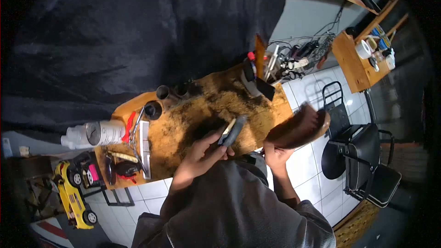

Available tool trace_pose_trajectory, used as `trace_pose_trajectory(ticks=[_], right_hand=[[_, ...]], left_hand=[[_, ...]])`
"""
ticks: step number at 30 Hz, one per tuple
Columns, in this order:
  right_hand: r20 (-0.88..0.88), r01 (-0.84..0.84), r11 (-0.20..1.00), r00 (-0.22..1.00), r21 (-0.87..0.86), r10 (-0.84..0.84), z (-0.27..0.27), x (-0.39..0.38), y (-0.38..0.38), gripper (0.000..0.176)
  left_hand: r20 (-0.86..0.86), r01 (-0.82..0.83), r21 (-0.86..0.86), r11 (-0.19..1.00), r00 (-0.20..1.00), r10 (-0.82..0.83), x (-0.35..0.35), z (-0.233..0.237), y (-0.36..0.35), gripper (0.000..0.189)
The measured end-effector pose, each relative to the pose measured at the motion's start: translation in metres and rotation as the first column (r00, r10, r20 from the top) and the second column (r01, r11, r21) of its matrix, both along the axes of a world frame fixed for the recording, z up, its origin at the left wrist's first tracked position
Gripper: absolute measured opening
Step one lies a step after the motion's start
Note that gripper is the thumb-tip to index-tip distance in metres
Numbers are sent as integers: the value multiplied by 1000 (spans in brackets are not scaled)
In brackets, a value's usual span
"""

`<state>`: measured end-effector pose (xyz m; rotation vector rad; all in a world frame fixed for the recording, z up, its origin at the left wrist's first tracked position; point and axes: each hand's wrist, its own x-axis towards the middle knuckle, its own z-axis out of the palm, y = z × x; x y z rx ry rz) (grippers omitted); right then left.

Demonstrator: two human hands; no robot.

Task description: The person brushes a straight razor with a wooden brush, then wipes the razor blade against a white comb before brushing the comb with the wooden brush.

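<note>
My left hand (202, 155) is closed around a small dark grey piece with a pale strip along it (233, 131), held above the table's front edge; its exact kind is not plain. On the right, my right hand (277, 157) grips the lower end of a brown, curved, glossy object (296, 131), blurred, with a darker notched ridge. It is raised past the table's right end, apart from the left hand's piece. Below them, dark powder or fibres lie over the wooden table (161, 154).
Dark cups (153, 109), white bottles (94, 134) and scissors (133, 140) stand or lie at the table's left. A holder with tools (257, 76) is at its back right. Black chairs (363, 156) stand on the right, a yellow toy car (73, 193) at lower left.
</note>
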<state>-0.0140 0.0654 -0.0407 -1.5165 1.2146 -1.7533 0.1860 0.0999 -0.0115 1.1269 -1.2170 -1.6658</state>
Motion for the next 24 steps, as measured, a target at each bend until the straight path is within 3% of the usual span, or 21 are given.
trace_pose_trajectory(ticks=[1,2,4,7,9,12,13,16,17,20,21,22,24], right_hand=[[104,-123,983,989,134,109,-9,-8,4,12],[127,-78,977,991,198,54,-14,-9,3,8],[168,0,946,984,324,-58,-18,-8,-2,25],[296,-102,913,955,396,-22,0,-7,-5,27],[365,-111,912,930,394,-45,0,-11,-8,26],[439,-95,929,895,359,-77,7,-14,-16,22],[446,-81,936,891,342,-87,5,-15,-19,21],[520,-131,934,852,333,-65,14,-18,-28,17],[553,-166,928,832,335,-51,18,-19,-30,16],[535,-167,933,844,318,-32,20,-22,-37,14],[520,-153,936,853,318,-37,18,-22,-40,13],[505,-141,937,862,319,-43,16,-21,-44,13],[491,-116,936,868,332,-66,10,-20,-48,12]], left_hand=[[-19,-60,49,997,998,61,-8,0,-1,34],[-13,-55,33,998,998,55,-13,1,-4,33],[4,-45,-1,999,999,45,-22,4,-12,30],[59,8,-41,999,998,-5,-36,14,-21,31],[82,52,-163,985,996,-39,-45,18,-26,36],[158,4,-287,958,986,43,-57,24,-32,33],[344,43,-510,859,925,158,-56,25,-39,32],[512,165,-561,811,839,183,-61,58,-47,40],[459,83,-615,784,846,270,-61,50,-47,33],[244,-102,-559,823,928,281,-61,69,-46,37],[301,-90,-696,712,864,404,-59,77,-50,40],[247,-158,-703,694,861,445,-57,77,-53,40],[244,-114,-825,554,813,529,-59,88,-71,38]])
